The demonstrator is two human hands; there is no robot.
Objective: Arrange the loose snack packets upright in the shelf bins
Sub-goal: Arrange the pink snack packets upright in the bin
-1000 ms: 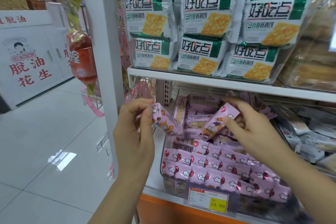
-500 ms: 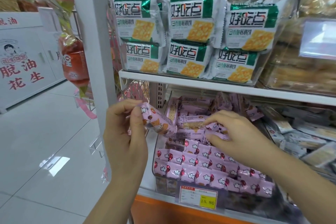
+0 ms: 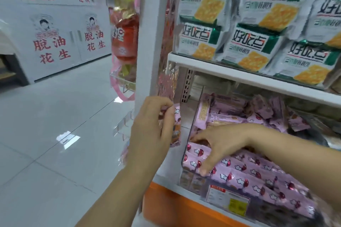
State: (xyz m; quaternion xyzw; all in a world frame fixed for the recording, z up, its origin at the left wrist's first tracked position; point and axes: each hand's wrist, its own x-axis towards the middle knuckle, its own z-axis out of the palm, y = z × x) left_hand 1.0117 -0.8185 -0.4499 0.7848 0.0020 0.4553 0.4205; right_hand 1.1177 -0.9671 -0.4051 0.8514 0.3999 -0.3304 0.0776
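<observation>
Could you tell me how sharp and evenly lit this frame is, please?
Head view: motion blur smears the left hand, right hand and packets; the price tag is unreadable; a light glares off the floor; the post leans from wide-angle distortion; lighting is flat, without hard shadows.

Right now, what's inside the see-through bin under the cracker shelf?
Pink snack packets: neat upright rows at the front of the clear bin, loose ones piled behind. The right hand covers some, and the bin's bottom is hidden.
</observation>
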